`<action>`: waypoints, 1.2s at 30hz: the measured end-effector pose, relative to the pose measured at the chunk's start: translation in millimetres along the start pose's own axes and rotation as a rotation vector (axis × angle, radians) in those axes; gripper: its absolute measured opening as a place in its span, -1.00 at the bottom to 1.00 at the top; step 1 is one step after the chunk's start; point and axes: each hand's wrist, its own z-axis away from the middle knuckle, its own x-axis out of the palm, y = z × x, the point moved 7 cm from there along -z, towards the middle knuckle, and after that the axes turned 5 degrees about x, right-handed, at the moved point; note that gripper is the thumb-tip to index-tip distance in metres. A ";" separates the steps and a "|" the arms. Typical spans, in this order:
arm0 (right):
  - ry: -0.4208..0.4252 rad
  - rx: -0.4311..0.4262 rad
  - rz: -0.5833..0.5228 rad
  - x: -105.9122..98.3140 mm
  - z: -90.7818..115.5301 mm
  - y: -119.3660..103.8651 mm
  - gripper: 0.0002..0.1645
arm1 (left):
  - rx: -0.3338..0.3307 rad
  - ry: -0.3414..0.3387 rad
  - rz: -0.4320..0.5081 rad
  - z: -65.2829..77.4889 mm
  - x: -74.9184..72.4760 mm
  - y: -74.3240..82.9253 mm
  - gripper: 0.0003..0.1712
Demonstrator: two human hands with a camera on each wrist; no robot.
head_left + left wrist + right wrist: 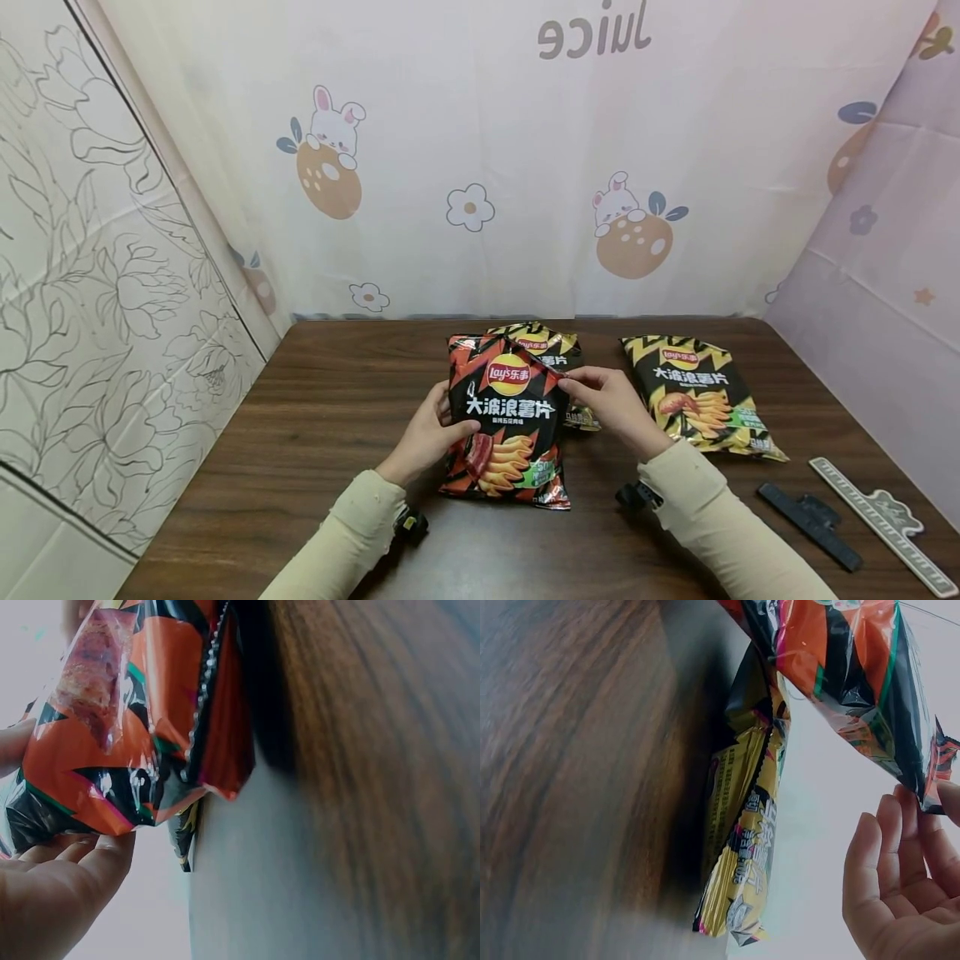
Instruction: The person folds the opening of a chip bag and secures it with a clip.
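A red and black bag of potato chips (pixel 536 433) is held up in front, its printed face towards the head camera. My left hand (pixel 427 435) grips its left side, with the thumb on the front and the fingers behind. At the bag's upper right corner, my right hand (pixel 617 410) pinches the edge between thumb and fingertips. In the right wrist view, that hand's other fingers (pixel 864 859) are spread below the pinched corner. The left wrist view shows the bag's crimped bottom seam close over the wooden table.
Partly hidden behind the red bag lies a yellow and black chip bag (pixel 581 417). A second yellow and black bag (pixel 693 400) lies to the right. A black sealing clip (pixel 810 525) and a pale ruler-like clip (pixel 862 500) rest near the right edge of the table (pixel 315 417).
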 end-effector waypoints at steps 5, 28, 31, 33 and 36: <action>0.004 0.032 -0.032 0.6 -0.9 1.1 -0.50 | -0.010 -0.002 0.018 0.6 0.7 1.1 -0.25; -0.053 0.120 -0.254 5.6 -3.0 -3.3 -0.49 | -0.004 0.001 0.031 2.7 -1.4 5.6 -0.24; -0.062 0.116 -0.279 6.1 -3.2 -3.9 -0.51 | -0.001 0.007 0.022 2.8 -3.3 6.8 -0.26; -0.069 0.110 -0.284 6.4 -3.0 -4.2 -0.51 | 0.004 0.014 0.011 3.1 -5.3 8.4 -0.27; -0.075 0.101 -0.285 6.7 -2.7 -5.0 -0.50 | 0.013 0.041 -0.030 3.1 -10.6 11.9 -0.23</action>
